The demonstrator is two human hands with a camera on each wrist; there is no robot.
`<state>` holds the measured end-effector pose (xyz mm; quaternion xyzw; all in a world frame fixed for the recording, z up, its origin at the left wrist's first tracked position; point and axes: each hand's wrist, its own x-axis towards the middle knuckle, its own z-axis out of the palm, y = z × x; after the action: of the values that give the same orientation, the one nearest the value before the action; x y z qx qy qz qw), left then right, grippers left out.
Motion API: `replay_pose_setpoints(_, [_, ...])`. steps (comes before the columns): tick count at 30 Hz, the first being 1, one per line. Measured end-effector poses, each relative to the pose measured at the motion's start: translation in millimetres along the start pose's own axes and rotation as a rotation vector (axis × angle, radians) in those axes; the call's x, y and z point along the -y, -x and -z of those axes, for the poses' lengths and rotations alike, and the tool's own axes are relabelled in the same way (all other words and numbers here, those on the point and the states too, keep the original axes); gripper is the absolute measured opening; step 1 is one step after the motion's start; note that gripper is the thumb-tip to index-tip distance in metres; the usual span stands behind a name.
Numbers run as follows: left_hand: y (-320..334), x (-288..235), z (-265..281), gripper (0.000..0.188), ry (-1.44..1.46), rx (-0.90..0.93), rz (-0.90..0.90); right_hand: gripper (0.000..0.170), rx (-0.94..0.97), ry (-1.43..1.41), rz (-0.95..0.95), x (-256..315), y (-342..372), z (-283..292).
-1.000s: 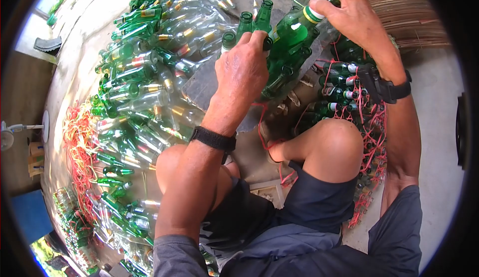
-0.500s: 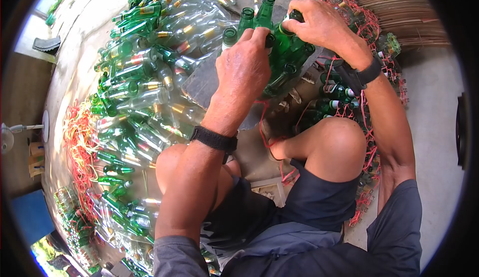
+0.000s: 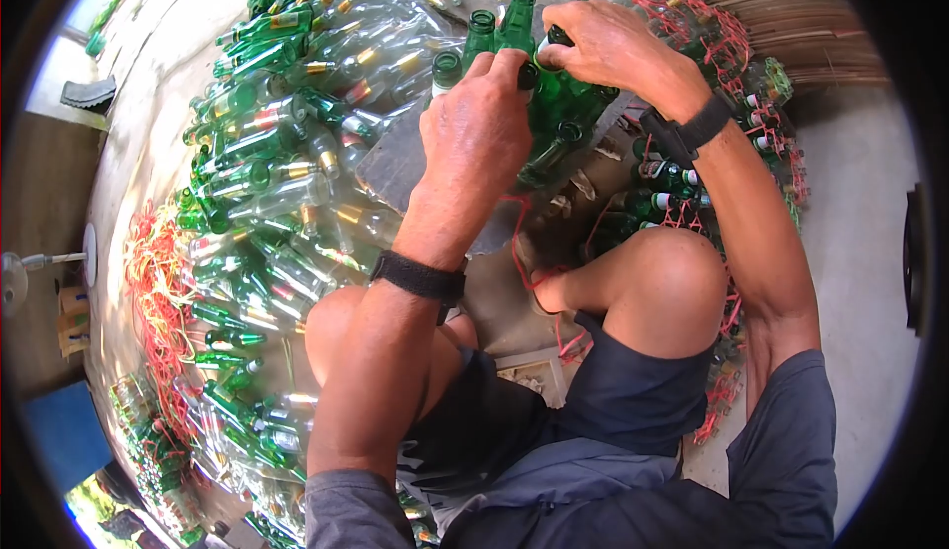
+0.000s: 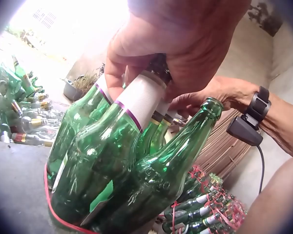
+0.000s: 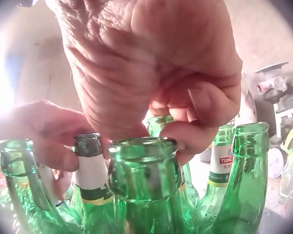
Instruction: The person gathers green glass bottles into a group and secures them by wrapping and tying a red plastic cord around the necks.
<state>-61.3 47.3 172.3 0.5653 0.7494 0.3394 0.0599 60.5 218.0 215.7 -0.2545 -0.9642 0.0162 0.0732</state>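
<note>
A concrete floor [image 3: 860, 243] carries a broad heap of loose clear and green glass bottles [image 3: 267, 173] at the left. Beside the heap lies a grey slab [image 3: 395, 168]; a cluster of green beer bottles [image 4: 102, 156] stands upright on it, towards its right edge, leaving the left corner bare. The left hand [image 3: 476, 119] is clamped on a white-collared bottle neck; just beside it, the right hand [image 3: 623, 45] grips another neck. Red cord [image 4: 48, 195] runs around the cluster, low down. One label [image 5: 222, 161] shows "TSING".
</note>
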Motion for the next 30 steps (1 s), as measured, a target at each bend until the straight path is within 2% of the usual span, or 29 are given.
replay_pose_setpoints(2, [0, 1, -1, 0.033, 0.003, -0.022, -0.016, 0.035, 0.019, 0.08, 0.006, -2, 0, -9])
replay_pose_setpoints(12, [0, 1, 0, 0.033, 0.0, -0.005, -0.007, 0.035, 0.027, 0.1, 0.045, -2, 1, -7])
replay_pose_setpoints(14, [1, 3, 0, 0.033, 0.006, -0.025, -0.039, 0.033, -0.023, 0.008, 0.027, 1, 5, -7])
replay_pose_setpoints(17, [2, 1, 2, 0.032, 0.016, -0.015, -0.029, 0.03, -0.083, 0.052, 0.018, 5, 9, -2])
replay_pose_setpoints(21, [2, 1, 1, 0.032, 0.014, -0.013, -0.024, 0.03, 0.009, 0.026, -0.033, 3, 3, -1])
replay_pose_setpoints(30, [0, 4, -4, 0.032, 0.009, -0.043, -0.035, 0.028, -0.083, -0.01, 0.002, 1, 7, -8])
